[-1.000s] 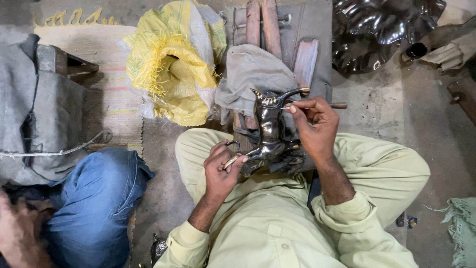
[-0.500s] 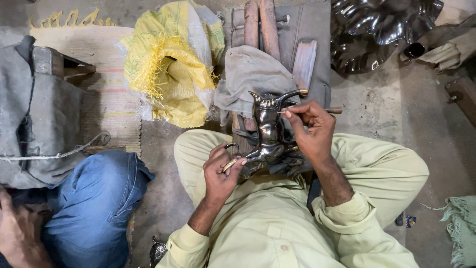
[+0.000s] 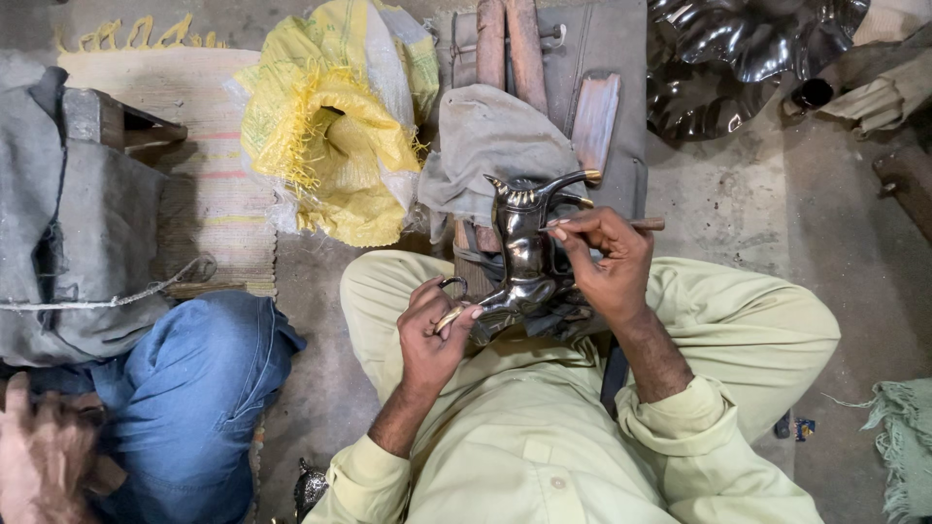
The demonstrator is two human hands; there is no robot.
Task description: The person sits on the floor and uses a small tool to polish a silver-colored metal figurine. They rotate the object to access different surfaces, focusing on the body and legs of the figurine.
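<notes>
1. The person sits cross-legged on the floor in pale yellow-green clothing, with a dark polished metal animal figurine (image 3: 525, 254) held over the lap.
2. The left hand (image 3: 434, 330) is closed around the lower end of the figurine, fingers curled about a curved brass-coloured part, thumb on top.
3. The right hand (image 3: 607, 257) is pinched shut on a thin tool with a wooden handle (image 3: 645, 224); the handle end projects to the right of the knuckles, and the working tip meets the figurine's upper body. The tip itself is too small to make out.
4. The figurine rests against a grey cloth (image 3: 490, 146) draped over a support block just beyond the knees.
5. Further out lie wooden-handled tools (image 3: 508, 44) on a grey pad, with a crumpled yellow woven sack (image 3: 330, 126) to their left.
6. A large dark shiny metal piece (image 3: 748, 49) lies at the upper right.
7. A second person's blue-trousered knee (image 3: 194, 388) and hand (image 3: 44, 461) occupy the lower left, well apart from the work.
</notes>
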